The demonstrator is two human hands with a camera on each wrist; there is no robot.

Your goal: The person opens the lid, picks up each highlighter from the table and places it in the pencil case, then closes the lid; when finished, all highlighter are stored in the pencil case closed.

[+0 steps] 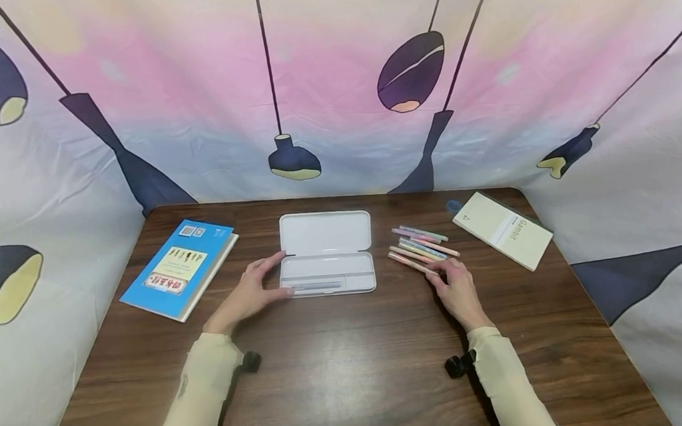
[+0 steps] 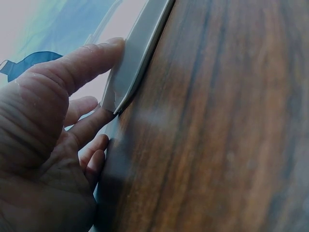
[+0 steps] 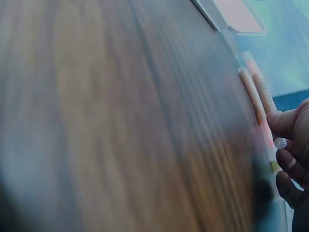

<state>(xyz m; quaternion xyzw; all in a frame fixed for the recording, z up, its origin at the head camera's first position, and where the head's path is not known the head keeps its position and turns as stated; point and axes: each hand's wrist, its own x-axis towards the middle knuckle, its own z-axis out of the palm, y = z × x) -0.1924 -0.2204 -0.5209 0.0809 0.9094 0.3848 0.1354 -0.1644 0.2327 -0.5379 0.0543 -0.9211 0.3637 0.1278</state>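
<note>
A white pencil case (image 1: pixel 326 232) lies with its lid back, and a clear-looking pen (image 1: pixel 318 286) rests in its front compartment. My left hand (image 1: pixel 250 288) holds the case's left end, thumb at the front and index finger near the hinge. In the left wrist view the thumb (image 2: pixel 91 60) presses on the case's wall (image 2: pixel 140 53). My right hand (image 1: pixel 456 291) pinches the near end of a pale pen (image 1: pixel 411 263) between thumb and fingers. That pen (image 3: pixel 264 94) also shows in the right wrist view. Beside it lies a loose group of several colored pens (image 1: pixel 423 241).
A blue book (image 1: pixel 178 267) lies at the left of the wooden table (image 1: pixel 340 371). To the right are a cream notebook (image 1: pixel 502 230) and a small blue ring (image 1: pixel 453 206). A patterned cloth (image 1: pixel 333 95) hangs behind the table.
</note>
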